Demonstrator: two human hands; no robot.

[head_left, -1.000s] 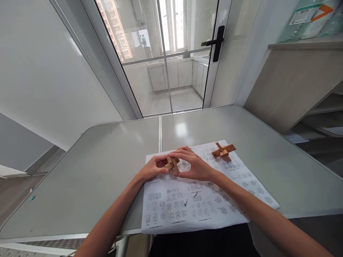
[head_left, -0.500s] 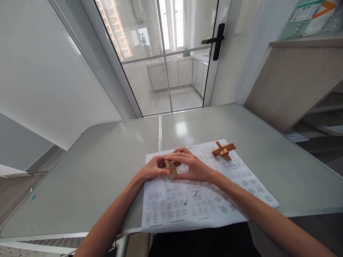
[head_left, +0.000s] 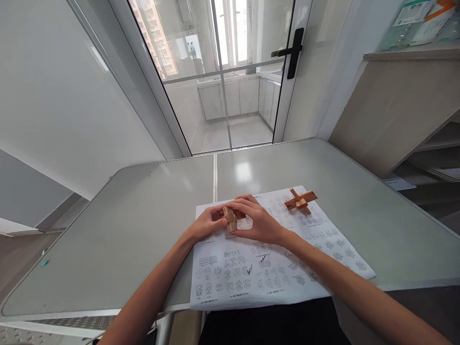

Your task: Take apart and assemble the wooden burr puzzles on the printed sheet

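Between my two hands is a small wooden interlocking puzzle (head_left: 230, 221), made of crossed light-brown pieces. My left hand (head_left: 207, 223) grips its left side, thumb in front. From the right, my right hand (head_left: 259, 221) holds it with fingers over the top and thumb low at the front, so part of the puzzle is hidden. Both hands are just above a printed sheet (head_left: 244, 292) covered in small line diagrams with some handwritten marks. A second wooden puzzle (head_left: 301, 200), with sticks crossing at its centre, lies near the sheet's far right corner.
The grey-green table (head_left: 143, 230) has a seam down its far middle. Beyond it stands a glazed door with a black handle (head_left: 293, 52). Wooden shelving (head_left: 398, 100) rises at the right, holding plastic-wrapped items on top. A small teal bit (head_left: 44, 263) lies near the left edge.
The puzzle in my hands has turned a little and sits slightly higher. My left thumb has shifted up along it, and the second puzzle stays where it was.
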